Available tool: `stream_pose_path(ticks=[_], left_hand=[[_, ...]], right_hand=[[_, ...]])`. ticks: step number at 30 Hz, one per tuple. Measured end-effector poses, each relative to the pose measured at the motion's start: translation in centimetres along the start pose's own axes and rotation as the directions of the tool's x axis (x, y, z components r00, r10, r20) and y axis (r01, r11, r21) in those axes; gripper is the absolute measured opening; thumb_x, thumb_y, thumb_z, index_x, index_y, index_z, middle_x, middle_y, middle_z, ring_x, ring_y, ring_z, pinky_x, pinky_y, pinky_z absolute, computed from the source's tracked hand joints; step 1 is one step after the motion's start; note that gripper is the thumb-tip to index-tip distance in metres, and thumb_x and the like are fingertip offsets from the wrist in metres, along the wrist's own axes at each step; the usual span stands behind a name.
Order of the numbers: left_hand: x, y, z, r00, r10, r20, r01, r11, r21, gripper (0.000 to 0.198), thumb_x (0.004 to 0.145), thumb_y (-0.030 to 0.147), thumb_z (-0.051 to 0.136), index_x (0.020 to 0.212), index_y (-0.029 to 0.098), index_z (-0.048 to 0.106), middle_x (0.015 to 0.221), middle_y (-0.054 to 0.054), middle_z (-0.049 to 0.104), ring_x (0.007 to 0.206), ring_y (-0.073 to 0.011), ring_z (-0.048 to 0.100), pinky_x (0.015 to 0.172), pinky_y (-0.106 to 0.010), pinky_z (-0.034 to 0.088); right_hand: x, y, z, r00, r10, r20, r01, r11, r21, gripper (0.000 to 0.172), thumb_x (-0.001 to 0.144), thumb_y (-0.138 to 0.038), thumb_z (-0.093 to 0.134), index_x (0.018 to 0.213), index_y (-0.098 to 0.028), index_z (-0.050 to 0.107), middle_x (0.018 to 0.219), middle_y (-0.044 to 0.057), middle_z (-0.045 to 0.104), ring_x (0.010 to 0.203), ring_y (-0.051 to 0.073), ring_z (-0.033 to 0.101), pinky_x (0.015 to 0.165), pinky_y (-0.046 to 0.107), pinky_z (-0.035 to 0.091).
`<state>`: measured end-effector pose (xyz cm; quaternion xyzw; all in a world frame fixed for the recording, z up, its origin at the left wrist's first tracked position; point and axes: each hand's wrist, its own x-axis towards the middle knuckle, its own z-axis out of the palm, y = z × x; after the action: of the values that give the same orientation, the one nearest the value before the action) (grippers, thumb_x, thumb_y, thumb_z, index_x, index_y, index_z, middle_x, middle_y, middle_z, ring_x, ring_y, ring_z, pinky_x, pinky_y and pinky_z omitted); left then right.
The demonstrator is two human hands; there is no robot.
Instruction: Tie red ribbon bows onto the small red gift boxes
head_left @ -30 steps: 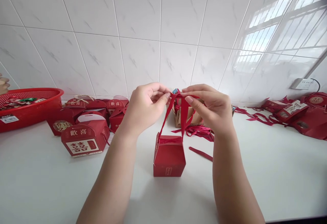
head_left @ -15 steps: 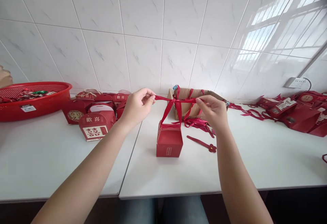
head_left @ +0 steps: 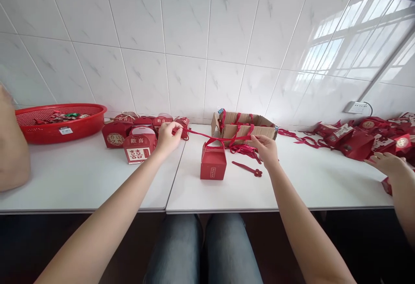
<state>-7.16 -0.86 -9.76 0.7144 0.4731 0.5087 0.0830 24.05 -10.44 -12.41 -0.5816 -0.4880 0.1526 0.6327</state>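
Note:
A small red gift box (head_left: 213, 164) stands upright on the white table in front of me. Red ribbon (head_left: 202, 134) runs from its top and is stretched out to both sides, crossing just above the box. My left hand (head_left: 170, 136) pinches one ribbon end, to the left of the box. On the right, my right hand (head_left: 264, 145) pinches the other end between thumb and fingers. A flat dark red strip with a flower-shaped end (head_left: 248, 169) lies on the table, right of the box.
Behind the box stands an open cardboard box (head_left: 262, 131) hung with ribbons. Finished-looking red boxes (head_left: 139, 148) and a red plastic basket (head_left: 65, 128) are at left. At right, another person's hand (head_left: 391, 165) is near piled red boxes (head_left: 356, 141). Another person's arm (head_left: 13, 145) shows far left.
My hands have pulled the ribbon ends farther apart, and the crossing sits lower, close to the box top. The view has shifted; another person's hand has appeared at right.

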Motion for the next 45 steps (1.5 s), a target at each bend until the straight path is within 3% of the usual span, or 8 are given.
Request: stream_pose_path(ticks=[7,21,28,40,45], left_hand=[[-1.1,-0.9,-1.3,0.998,-0.056,0.019,0.055,0.997,0.044,0.012,0.079,0.024,0.047,0.081,0.020,0.058,0.098,-0.007,0.057,0.105,-0.0223,0.048,0.090,-0.033,0.042],[-3.5,-3.2,-1.6,0.974,-0.217,0.060,0.211,0.973,0.095,0.013,0.076,0.028,0.047,0.079,0.019,0.056,0.089,-0.005,0.063,0.080,-0.0195,0.058,0.077,-0.031,0.045],[-3.9,-4.0,-1.5,0.965,-0.254,0.060,0.248,0.965,0.086,0.012,0.075,0.029,0.046,0.077,0.020,0.053,0.086,-0.005,0.065,0.076,-0.0197,0.061,0.073,-0.030,0.045],[-4.9,-6.2,-1.3,0.936,-0.341,0.088,0.337,0.940,0.061,0.005,0.075,0.025,0.046,0.075,0.021,0.050,0.072,-0.002,0.063,0.069,-0.0194,0.064,0.067,-0.029,0.046],[-5.3,-7.2,-1.2,0.920,-0.373,0.116,0.372,0.928,0.032,0.006,0.076,0.025,0.045,0.078,0.021,0.049,0.078,-0.002,0.062,0.067,-0.0178,0.065,0.063,-0.027,0.047]], right_hand=[[-1.2,1.0,-1.4,1.000,0.022,0.015,-0.021,0.997,-0.069,0.049,0.071,-0.058,0.060,0.086,-0.012,0.070,0.082,0.010,0.068,0.067,0.019,0.057,0.053,0.027,0.040],[-2.1,4.3,-2.2,0.992,0.129,0.003,-0.128,0.991,-0.039,0.054,0.066,-0.060,0.062,0.085,-0.011,0.071,0.073,0.009,0.067,0.067,0.019,0.055,0.060,0.029,0.040],[-2.3,5.4,-2.5,0.985,0.173,0.006,-0.173,0.985,-0.022,0.051,0.065,-0.058,0.063,0.082,-0.011,0.069,0.079,0.011,0.068,0.077,0.023,0.058,0.066,0.030,0.042],[-3.3,7.0,-3.2,0.968,0.250,0.012,-0.250,0.968,-0.018,0.046,0.063,-0.058,0.066,0.076,-0.013,0.068,0.079,0.009,0.066,0.076,0.022,0.055,0.064,0.030,0.040],[-3.6,7.9,-3.4,0.954,0.298,0.013,-0.298,0.954,-0.014,0.046,0.063,-0.057,0.067,0.078,-0.014,0.067,0.081,0.010,0.066,0.078,0.024,0.056,0.064,0.031,0.040]])
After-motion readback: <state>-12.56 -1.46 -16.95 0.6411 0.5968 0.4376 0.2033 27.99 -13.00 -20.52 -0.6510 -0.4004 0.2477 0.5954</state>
